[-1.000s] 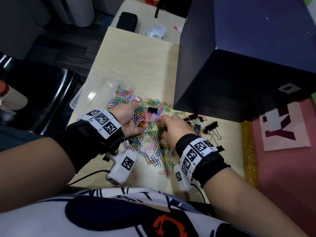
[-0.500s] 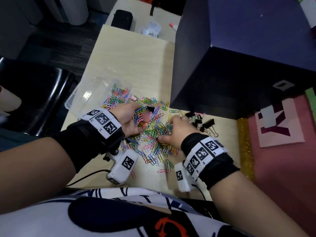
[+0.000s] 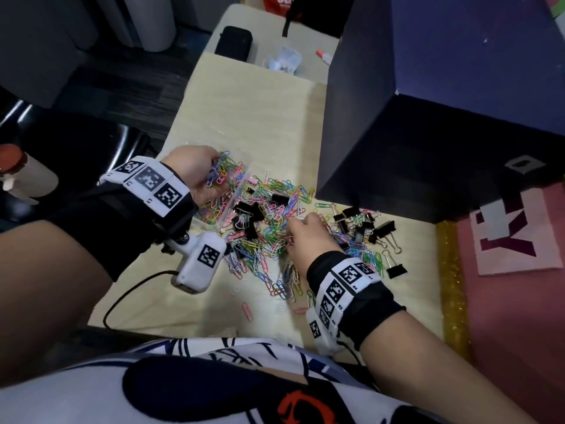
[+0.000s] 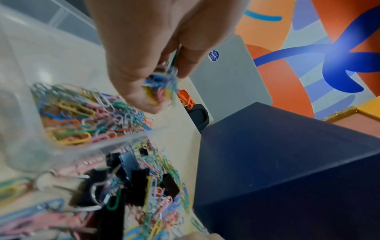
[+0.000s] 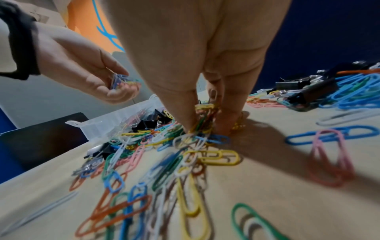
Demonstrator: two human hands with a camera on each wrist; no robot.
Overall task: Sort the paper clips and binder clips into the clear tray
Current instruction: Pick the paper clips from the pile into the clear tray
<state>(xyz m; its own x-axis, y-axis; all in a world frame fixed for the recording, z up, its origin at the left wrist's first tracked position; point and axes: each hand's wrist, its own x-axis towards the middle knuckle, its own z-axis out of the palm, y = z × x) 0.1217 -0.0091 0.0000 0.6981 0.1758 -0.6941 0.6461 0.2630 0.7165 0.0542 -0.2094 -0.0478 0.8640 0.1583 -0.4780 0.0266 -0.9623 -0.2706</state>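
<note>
A heap of coloured paper clips [image 3: 275, 240] covers the middle of the table, mixed with black binder clips [image 3: 379, 231]. The clear tray [image 3: 237, 194] lies at the heap's left edge and holds paper clips [image 4: 82, 116]. My left hand [image 3: 214, 175] hovers over the tray, curled round a bunch of paper clips [image 4: 160, 86]. My right hand [image 3: 290, 235] is down in the heap, its fingertips [image 5: 185, 123] pinching several paper clips [image 5: 205, 116]. More binder clips [image 4: 127, 178] lie just outside the tray wall.
A big dark blue box [image 3: 428, 133] stands close on the right of the heap. A black pouch [image 3: 234, 44] and crumpled plastic [image 3: 284, 61] lie at the far end. A black chair [image 3: 76, 154] is left of the table, a pink mat [image 3: 504, 316] right.
My left hand has left the heap and moved left and away to above the tray, carrying a bunch of paper clips. My right hand has stayed in the heap, gathering clips.
</note>
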